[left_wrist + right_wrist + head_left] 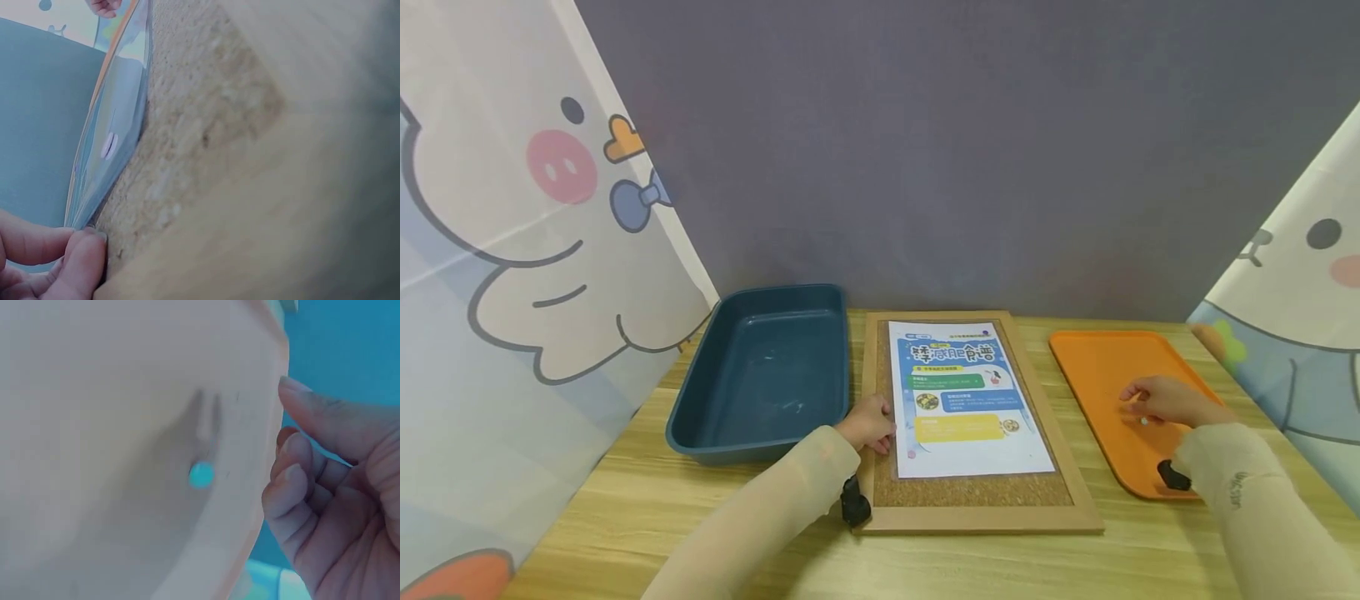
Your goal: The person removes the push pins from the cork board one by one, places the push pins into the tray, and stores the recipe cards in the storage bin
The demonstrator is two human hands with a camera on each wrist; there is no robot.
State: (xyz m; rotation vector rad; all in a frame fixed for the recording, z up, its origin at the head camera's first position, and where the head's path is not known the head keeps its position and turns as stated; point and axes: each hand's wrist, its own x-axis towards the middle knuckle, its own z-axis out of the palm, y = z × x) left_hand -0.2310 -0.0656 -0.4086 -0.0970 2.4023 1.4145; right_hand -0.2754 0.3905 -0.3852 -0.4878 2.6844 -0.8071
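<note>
A printed poster sheet [970, 400] with coloured panels lies on a wood-framed corkboard [970, 492]. My left hand [871, 423] is at the sheet's left edge, and in the left wrist view its thumb and finger [84, 265] pinch that edge. The sheet bows up from the cork there. A small dark purple dot shows near the sheet's top right corner. Over an orange tray [1097, 358] hangs my right hand [1168, 400], thumb apart from loosely curled fingers, holding nothing visible. Just below its fingertips lies a small round thumbtack-like piece [201, 474], pale in the head view and turquoise in the right wrist view.
Left of the corkboard stands a deep dark blue bin [767, 375], its right wall close to the board's frame. Everything rests on a wood-grain table [1000, 567]. A grey partition [925, 167] rises behind, with cartoon-printed curtains [497, 250] at both sides.
</note>
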